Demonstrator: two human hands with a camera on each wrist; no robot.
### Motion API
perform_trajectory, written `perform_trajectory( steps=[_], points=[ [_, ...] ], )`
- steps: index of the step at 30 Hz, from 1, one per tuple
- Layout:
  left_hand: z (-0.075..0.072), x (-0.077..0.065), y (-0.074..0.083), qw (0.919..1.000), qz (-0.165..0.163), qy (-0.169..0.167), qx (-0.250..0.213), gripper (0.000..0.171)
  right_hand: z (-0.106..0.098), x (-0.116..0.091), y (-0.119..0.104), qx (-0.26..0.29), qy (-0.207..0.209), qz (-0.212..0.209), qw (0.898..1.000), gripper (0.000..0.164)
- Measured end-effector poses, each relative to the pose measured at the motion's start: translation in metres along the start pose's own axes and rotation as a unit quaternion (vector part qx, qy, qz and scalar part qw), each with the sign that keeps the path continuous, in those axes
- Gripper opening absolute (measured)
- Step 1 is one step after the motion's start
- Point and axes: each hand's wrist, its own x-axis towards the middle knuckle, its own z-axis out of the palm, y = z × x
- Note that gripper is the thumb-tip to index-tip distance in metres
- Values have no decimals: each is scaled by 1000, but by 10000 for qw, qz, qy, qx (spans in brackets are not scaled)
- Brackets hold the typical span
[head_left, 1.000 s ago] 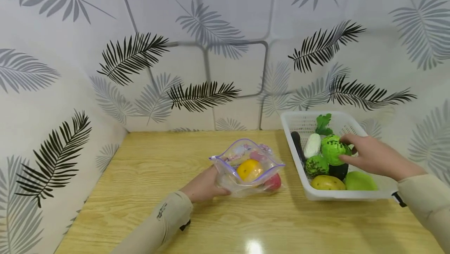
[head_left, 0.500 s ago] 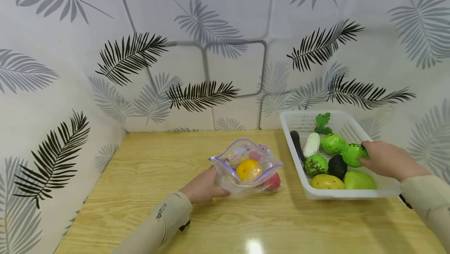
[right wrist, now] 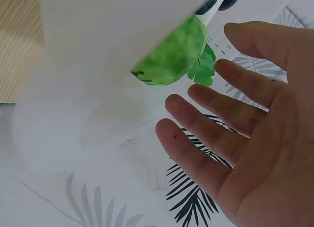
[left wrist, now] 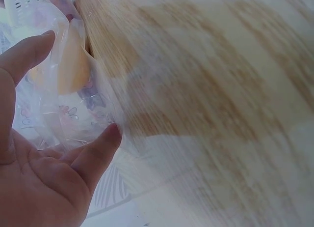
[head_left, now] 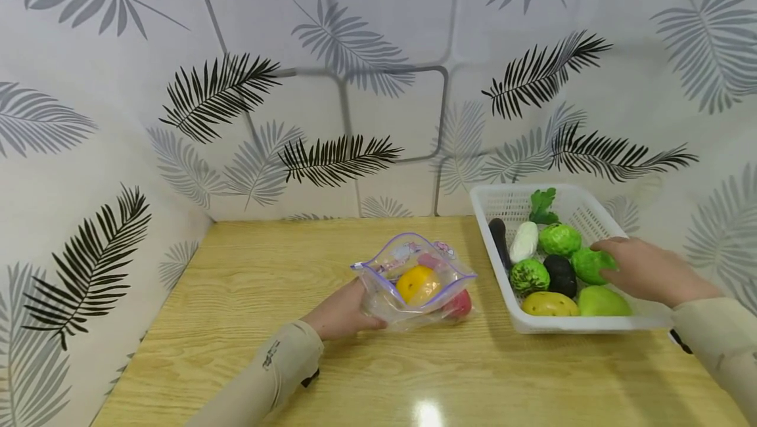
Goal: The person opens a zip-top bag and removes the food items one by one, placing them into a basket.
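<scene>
My left hand (head_left: 344, 312) holds the side of a clear zip-lock bag (head_left: 384, 299) with a purple seal, its mouth spread. In the left wrist view the bag (left wrist: 49, 104) lies between thumb and fingers. Inside sit an orange-yellow round fruit (head_left: 418, 284) and something pinkish red (head_left: 458, 304). My right hand (head_left: 647, 269) is over the right side of a white basket (head_left: 579, 326), at a green round fruit or vegetable (head_left: 591, 265). In the right wrist view the right hand (right wrist: 245, 119) has its fingers loosely spread, beyond the pale basket wall, with no object in its palm.
Also in the basket are a dark long piece (head_left: 500, 242), a white oblong one (head_left: 524, 242), two mottled green ones (head_left: 560, 240), a black one (head_left: 560, 276), a yellow one (head_left: 550, 305), a smooth green one (head_left: 603, 302) and a leafy sprig (head_left: 543, 206). A patterned curtain (head_left: 390, 112) stands behind the table.
My right hand has moved a mottled green piece from the basket's middle to its right side, and its fingers have since loosened. The black piece has shifted slightly left. The left hand stays at the bag.
</scene>
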Motion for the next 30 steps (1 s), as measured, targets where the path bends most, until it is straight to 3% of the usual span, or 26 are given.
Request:
perform_trajectory(
  steps=[8, 13, 19, 24, 30],
  points=[
    [-1, -2, -1, 10000, 5, -17, -65, 95, -2, 4, -17, 108, 169, -329, 9993, 41],
    [-1, -3, -2, 10000, 37, 2, -27, 95, -16, 10, -58, 188, 657, -740, 9949, 35],
    [-1, -2, -1, 10000, 41, 32, -29, 93, -31, 25, -117, 201, 1413, -1631, 9762, 28],
    [0, -2, 0, 9999, 19, 37, -108, 91, -33, 43, -165, 502, 1146, -2279, 9656, 25],
    [0, -2, 3, 9999, 20, 76, -91, 93, -23, 64, -209, 715, 880, -3133, 9428, 24]
  ],
)
